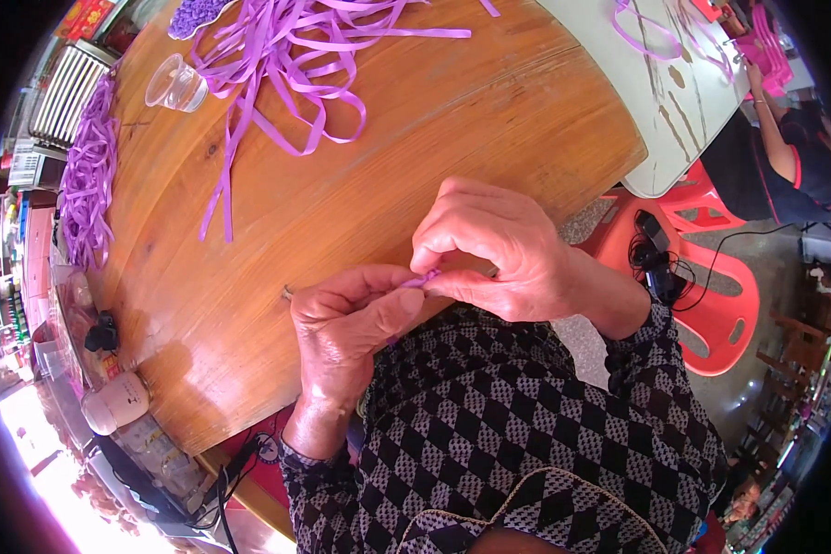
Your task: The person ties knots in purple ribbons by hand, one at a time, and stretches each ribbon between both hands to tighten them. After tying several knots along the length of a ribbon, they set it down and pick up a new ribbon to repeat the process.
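A small piece of purple ribbon work is pinched between my two hands, just past the table's near edge. My left hand is closed, thumb and fingers pressed on the piece. From the right, my right hand grips its other end between thumb and forefinger. A thin, dull tip sticks out beside my left knuckles; its kind cannot be made out. Most of the piece is hidden by my fingers. Farther off on the wooden table lies a loose heap of purple ribbon.
A clear plastic cup lies tipped beside the heap, near a purple woven piece. More ribbon lines the left edge, above a pinkish jar. At right are a marble-patterned table, red stools and another person.
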`<state>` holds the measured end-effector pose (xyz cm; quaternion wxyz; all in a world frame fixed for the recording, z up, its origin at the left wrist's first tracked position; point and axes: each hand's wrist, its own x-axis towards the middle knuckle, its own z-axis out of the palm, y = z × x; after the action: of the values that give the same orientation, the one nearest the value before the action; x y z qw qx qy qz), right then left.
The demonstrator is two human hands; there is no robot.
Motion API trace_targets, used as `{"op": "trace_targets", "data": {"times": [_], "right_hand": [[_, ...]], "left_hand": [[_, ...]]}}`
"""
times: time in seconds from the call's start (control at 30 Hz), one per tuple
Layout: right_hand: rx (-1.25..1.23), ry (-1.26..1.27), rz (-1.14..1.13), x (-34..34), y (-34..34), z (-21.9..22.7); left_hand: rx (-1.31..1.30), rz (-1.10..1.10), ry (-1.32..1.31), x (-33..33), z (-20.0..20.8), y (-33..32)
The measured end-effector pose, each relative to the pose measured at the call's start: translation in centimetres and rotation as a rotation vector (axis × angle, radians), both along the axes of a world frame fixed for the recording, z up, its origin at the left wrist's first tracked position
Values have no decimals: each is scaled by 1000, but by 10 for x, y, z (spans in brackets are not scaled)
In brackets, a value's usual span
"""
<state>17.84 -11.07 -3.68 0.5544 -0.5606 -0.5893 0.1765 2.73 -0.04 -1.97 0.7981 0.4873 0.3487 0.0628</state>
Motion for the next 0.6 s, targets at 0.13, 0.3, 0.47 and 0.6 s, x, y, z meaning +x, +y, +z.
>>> {"op": "trace_targets", "data": {"times": [0.13,0.3,0.47,0.6], "right_hand": [[38,-81,-72,3,0,1],[11,-55,-70,6,-6,-2],[22,-67,-89,3,-5,-6],[21,-21,-107,-2,-1,-6]], "left_hand": [[1,30,-5,0,-5,0],[236,74,-38,-1,-6,-5],[284,82,-40,2,-4,-8],[226,89,-38,2,-8,-8]]}}
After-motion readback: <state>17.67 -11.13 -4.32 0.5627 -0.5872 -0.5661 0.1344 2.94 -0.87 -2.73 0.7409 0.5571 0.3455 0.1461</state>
